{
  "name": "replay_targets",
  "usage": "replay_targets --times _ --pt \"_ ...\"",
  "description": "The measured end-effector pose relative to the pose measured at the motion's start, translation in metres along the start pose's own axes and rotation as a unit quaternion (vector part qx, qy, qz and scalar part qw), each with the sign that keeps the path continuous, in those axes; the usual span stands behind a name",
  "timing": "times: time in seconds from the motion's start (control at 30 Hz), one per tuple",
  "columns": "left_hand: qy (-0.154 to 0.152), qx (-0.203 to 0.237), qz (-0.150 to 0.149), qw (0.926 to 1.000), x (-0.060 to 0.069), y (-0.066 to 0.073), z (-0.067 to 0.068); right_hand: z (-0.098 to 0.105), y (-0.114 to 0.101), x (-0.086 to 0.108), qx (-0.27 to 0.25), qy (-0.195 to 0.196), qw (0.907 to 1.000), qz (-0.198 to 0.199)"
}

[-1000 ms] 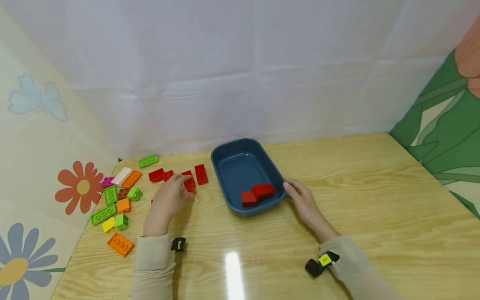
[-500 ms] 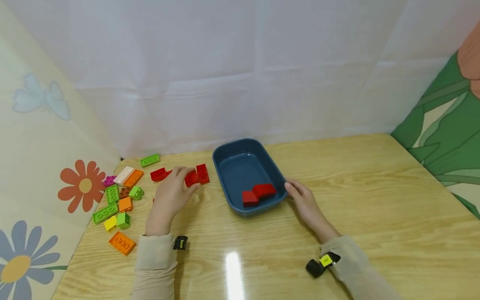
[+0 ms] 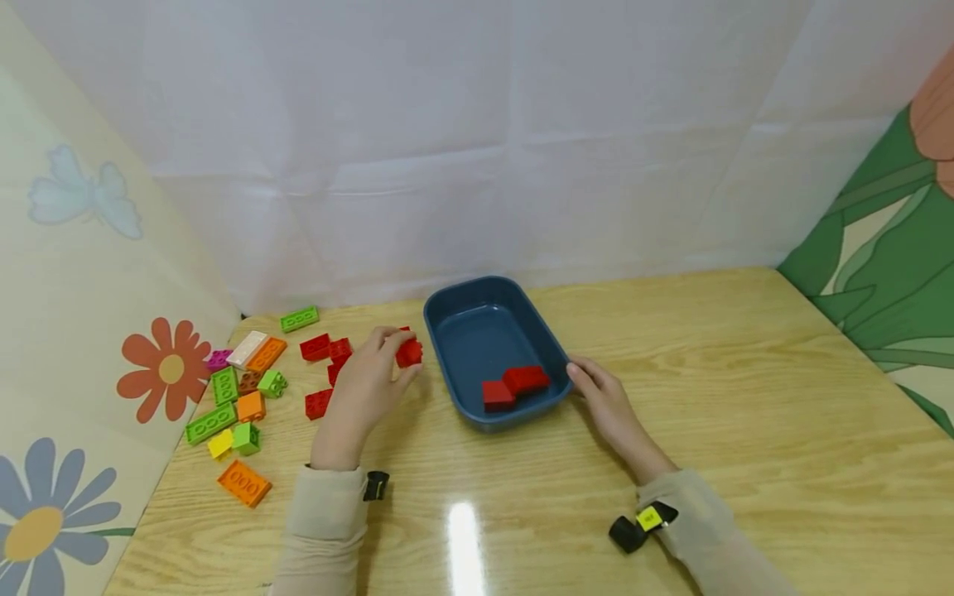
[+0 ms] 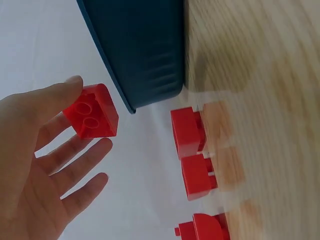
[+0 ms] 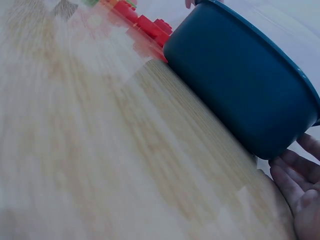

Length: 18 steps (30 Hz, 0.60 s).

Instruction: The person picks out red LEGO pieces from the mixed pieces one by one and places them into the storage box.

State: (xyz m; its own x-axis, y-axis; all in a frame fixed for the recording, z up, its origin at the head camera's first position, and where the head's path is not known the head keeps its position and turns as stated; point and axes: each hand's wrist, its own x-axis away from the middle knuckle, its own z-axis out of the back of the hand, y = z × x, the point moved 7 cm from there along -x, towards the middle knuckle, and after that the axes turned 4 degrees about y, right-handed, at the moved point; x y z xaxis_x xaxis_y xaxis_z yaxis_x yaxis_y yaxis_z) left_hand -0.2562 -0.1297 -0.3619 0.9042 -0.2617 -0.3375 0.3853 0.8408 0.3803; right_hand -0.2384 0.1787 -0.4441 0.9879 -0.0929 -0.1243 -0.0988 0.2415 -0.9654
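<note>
In the head view, my left hand [image 3: 365, 393] pinches a red building block [image 3: 409, 353] between thumb and fingers, left of a blue plastic bin [image 3: 447, 389]. The left wrist view shows that block [image 4: 92, 112] lifted, its hollow underside facing the camera; the lower fingers are spread loosely. My right hand [image 3: 607, 406] holds the bin by its near right corner; the right wrist view has its fingers [image 5: 287, 185] against the bin's lower outer wall. Inside the bin lie a red sloped block [image 3: 498, 396] and another red block [image 3: 526, 380].
More red blocks [image 3: 315, 348] lie left of and partly behind my left hand. Farther left, green, orange, yellow, brown, pink and white blocks [image 3: 211, 423] are scattered on the wooden table [image 3: 715, 356]. A white cloth [image 3: 477, 165] hangs behind; decorated panels stand at both sides.
My left hand has gripped a red block, lifted it and moved right toward the bin, uncovering red blocks behind it. The right hand and bin have stayed put.
</note>
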Motion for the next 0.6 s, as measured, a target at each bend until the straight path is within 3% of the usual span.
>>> replay_targets --times 0.33,0.6 --pt "0.053 -0.024 -0.043 0.9973 -0.002 0.024 -0.001 -0.001 0.001 0.000 -0.013 -0.007 0.9999 0.004" --pt "0.069 -0.015 -0.082 0.9941 -0.002 0.040 -0.005 -0.001 0.002 0.001 -0.010 -0.011 0.9999 0.004"
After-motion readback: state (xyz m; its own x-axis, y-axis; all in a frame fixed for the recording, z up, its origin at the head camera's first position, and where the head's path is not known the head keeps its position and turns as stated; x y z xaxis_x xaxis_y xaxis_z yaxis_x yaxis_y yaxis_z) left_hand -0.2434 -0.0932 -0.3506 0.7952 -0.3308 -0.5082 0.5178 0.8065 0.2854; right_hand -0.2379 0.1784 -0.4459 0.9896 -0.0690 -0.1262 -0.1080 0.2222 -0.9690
